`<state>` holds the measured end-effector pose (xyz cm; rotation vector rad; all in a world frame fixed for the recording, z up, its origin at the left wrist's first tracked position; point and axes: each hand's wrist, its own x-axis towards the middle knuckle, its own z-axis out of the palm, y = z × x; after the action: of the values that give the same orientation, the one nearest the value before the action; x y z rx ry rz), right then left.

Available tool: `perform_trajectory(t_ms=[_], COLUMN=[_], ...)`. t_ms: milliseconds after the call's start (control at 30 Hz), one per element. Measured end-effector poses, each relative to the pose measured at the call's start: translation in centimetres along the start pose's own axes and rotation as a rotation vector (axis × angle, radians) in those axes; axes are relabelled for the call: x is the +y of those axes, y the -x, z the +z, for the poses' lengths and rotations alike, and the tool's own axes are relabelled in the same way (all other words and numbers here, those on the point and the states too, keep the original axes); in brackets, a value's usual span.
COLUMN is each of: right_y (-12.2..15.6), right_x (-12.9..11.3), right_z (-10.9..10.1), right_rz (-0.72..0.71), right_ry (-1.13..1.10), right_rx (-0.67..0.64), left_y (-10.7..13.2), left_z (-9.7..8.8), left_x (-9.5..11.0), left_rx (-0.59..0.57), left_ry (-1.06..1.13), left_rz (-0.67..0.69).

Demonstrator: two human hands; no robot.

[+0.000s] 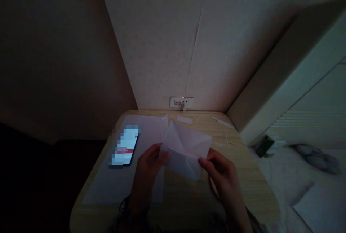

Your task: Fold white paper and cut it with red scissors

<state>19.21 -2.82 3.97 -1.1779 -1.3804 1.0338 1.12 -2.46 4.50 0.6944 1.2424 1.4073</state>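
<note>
A creased white sheet of paper (186, 146) is held up over the table, with fold lines crossing it. My left hand (152, 159) pinches its left edge between thumb and fingers. At the lower right edge, my right hand (220, 166) grips the same paper between thumb and forefinger. Partly hidden behind my right hand, a red curved thing (213, 189) lies on the table; its kind cannot be made out. To the left, a phone (125, 146) with a lit, pixelated screen rests on larger white paper (147, 182).
The wooden table (251, 186) has rounded corners and meets the wall. Paper scraps (184, 119) and thin strips (223, 122) lie along its far side. Above is a wall socket (181, 102) with a plug in it. A green box (265, 146) is on the floor at right.
</note>
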Motion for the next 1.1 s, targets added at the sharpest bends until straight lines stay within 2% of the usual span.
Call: perform_trajectory(t_ms=[267, 433, 700, 833, 933, 1033, 1100], right_y=[-0.1, -0.4, -0.1, -0.3, -0.5, -0.6, -0.6], right_x=[-0.4, -1.1, -1.7, -1.7, -1.4, -1.3, -1.5], right_z=[-0.3, -0.7, -0.9, -0.5, -0.1, 0.5, 1.0], right_rz=[-0.039, -0.073, -0.019, 0.081, 0.201, 0.314, 0.385], right_ry=[0.133, 0.188, 0.180, 0.115, -0.058, -0.233, -0.239], right_rx=[-0.115, -0.072, -0.029, -0.040, -0.091, -0.081, -0.014], left_y=[0.7, 1.2, 1.2, 1.5, 1.7, 1.9, 2.1], left_z=[0.5, 0.5, 0.3, 0.6, 0.8, 1.3, 1.6], left_x=[0.6, 1.0, 1.2, 1.5, 1.5, 1.3, 1.3], left_rx=[-0.047, -0.007, 0.007, 0.084, 0.129, 0.131, 0.101], left_ry=[0.003, -0.063, -0.139, -0.159, -0.209, -0.248, -0.250], left_rz=[-0.032, -0.052, 0.009, 0.083, 0.114, 0.106, 0.088])
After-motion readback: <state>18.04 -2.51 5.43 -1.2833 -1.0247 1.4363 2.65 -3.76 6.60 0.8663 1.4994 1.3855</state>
